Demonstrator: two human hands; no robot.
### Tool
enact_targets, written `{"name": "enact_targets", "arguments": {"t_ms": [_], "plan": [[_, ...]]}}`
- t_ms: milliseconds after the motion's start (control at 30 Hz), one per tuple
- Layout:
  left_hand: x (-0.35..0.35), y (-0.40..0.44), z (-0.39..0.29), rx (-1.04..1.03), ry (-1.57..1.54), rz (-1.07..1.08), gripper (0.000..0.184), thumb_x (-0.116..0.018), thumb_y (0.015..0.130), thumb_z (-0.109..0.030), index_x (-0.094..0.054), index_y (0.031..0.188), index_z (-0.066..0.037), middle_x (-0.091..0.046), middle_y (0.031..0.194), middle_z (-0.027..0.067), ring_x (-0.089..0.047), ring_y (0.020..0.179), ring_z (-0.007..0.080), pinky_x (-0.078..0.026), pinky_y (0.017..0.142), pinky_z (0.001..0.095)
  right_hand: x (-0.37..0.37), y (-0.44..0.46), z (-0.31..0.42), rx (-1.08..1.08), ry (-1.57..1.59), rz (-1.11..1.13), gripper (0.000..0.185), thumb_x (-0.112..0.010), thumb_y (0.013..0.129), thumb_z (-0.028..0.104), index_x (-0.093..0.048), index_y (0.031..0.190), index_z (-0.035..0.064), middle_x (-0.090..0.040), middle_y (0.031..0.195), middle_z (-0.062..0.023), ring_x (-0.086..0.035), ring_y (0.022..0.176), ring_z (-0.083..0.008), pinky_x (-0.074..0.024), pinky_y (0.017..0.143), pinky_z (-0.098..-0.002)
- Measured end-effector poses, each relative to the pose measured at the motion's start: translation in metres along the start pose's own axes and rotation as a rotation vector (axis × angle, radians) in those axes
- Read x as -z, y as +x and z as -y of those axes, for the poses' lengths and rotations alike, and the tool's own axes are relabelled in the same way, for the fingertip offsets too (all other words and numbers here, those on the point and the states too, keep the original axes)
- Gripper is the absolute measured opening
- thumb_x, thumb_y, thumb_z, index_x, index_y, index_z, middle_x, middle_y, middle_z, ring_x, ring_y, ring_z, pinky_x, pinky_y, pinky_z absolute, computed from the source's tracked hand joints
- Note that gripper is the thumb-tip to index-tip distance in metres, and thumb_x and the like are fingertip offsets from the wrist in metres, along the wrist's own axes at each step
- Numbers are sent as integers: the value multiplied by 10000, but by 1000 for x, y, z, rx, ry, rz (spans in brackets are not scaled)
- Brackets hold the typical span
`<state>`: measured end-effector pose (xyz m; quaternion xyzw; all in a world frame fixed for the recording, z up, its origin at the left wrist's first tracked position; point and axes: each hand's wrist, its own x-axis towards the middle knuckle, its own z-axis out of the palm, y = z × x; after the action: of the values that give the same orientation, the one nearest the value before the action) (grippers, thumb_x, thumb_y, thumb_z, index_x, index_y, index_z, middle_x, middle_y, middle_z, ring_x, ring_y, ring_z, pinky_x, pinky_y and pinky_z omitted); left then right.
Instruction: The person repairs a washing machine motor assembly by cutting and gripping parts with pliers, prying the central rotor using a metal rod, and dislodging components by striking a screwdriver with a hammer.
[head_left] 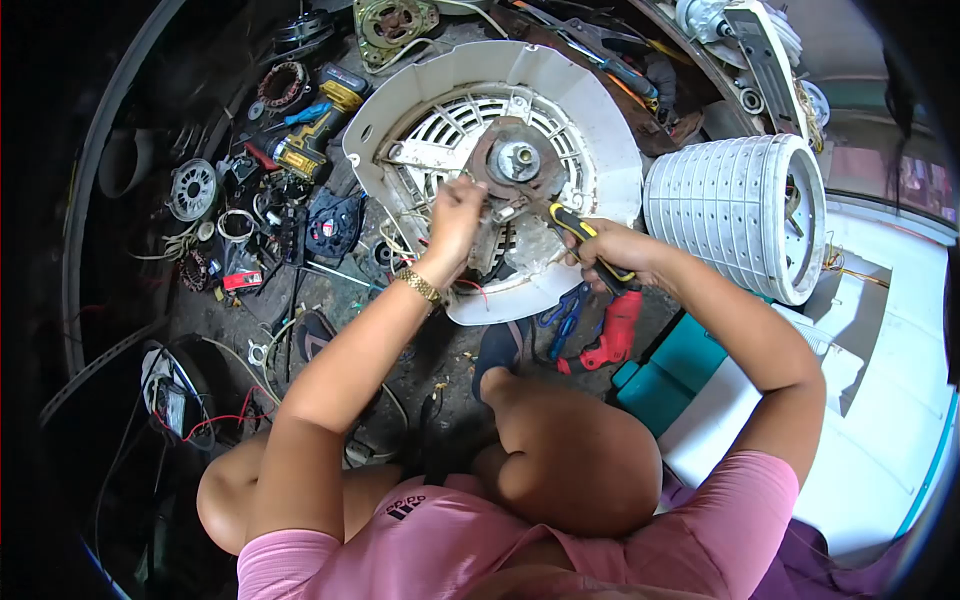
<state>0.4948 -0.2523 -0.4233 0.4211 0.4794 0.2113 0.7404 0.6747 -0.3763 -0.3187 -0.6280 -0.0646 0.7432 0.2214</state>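
A white round plastic housing (610, 130), like the base of a washing machine, lies before my feet. At its middle sits a rusty plate (545, 140) with a metal hub (518, 160). My right hand (600, 250) is wrapped round the yellow-and-black handles of pliers (568, 220), whose jaws reach the metal parts just below the hub. Opposite the jaws, my left hand (457, 218) has its fingers closed near the hub's lower left side. What those fingers hold, if anything, is blurred and too small to make out. A thin red wire (472, 286) hangs beneath.
A white perforated drum (715, 215) lies on its side at the right. Below it are a red power tool (610, 335), blue-handled pliers (567, 318) and a teal case (680, 365). Yellow cordless drills (300, 150), motor parts and wires crowd the floor at left.
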Motion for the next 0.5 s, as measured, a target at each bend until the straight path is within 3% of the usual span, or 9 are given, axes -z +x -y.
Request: {"name": "enact_targets", "arguments": {"t_ms": [33,67,167,233,267,367,433,467,500], "plan": [[-5,-10,-9,263,-64,107,268,-595,920,-236,-487,1046,-26,-544,960,69,-587,710,153,-499,634,243,-3,0,-4,34,-101,-24,246,-518,722,-17,-477,947,73,-510,761,-52,-506,505,-129,-442,407,-299],[-16,-16,-10,334,-69,81,232,-562,940,-274,-529,1005,-54,-577,914,41,-592,695,130,-497,583,257,-5,-3,-8,68,-201,-54,254,-527,718,-8,-485,957,67,-513,746,-49,-506,503,-129,-431,402,-298],[-26,-3,-5,394,-124,47,237,-571,930,-241,-533,1031,-29,-600,929,63,-599,644,118,-455,459,227,14,-2,-28,231,-528,-156,318,-571,711,45,-542,1028,43,-547,726,-54,-514,565,-108,-404,475,-268],[-23,1,-9,432,-138,25,180,-554,934,-207,-545,1004,-42,-608,952,63,-629,657,125,-477,446,214,23,-10,-24,364,-663,-164,344,-586,711,69,-559,1053,43,-560,744,-55,-512,611,-94,-400,531,-254],[-20,2,-13,458,-153,9,172,-551,933,-199,-539,1007,-44,-608,955,64,-637,661,130,-482,441,212,26,-35,-13,151,-628,-150,306,-545,739,13,-564,1042,47,-510,776,9,-498,704,-81,-402,628,-225],[-18,3,-20,510,-117,24,150,-524,952,-232,-556,1035,-111,-628,948,5,-608,686,90,-499,504,204,54,-39,-36,208,-274,-241,305,-571,758,29,-565,1062,38,-540,837,5,-509,768,-79,-405,699,-222],[-23,6,-10,520,-118,41,149,-527,949,-235,-562,1020,-109,-634,924,-1,-610,677,81,-489,469,191,46,-19,-33,565,-316,-506,331,-642,807,111,-566,1121,37,-575,904,-21,-544,843,-116,-430,784,-250],[-30,9,-4,515,-148,27,138,-523,951,-239,-569,958,-110,-640,849,1,-584,612,66,-476,447,179,43,0,-26,660,-406,-638,371,-672,804,151,-562,1141,42,-587,968,-79,-556,915,-178,-434,832,-299],[-36,13,-4,563,-208,15,142,-519,952,-243,-540,938,-103,-614,814,13,-568,570,79,-469,421,187,45,37,-27,930,-605,-919,381,-687,786,146,-560,1130,42,-573,997,-152,-563,969,-273,-433,862,-357]]}}
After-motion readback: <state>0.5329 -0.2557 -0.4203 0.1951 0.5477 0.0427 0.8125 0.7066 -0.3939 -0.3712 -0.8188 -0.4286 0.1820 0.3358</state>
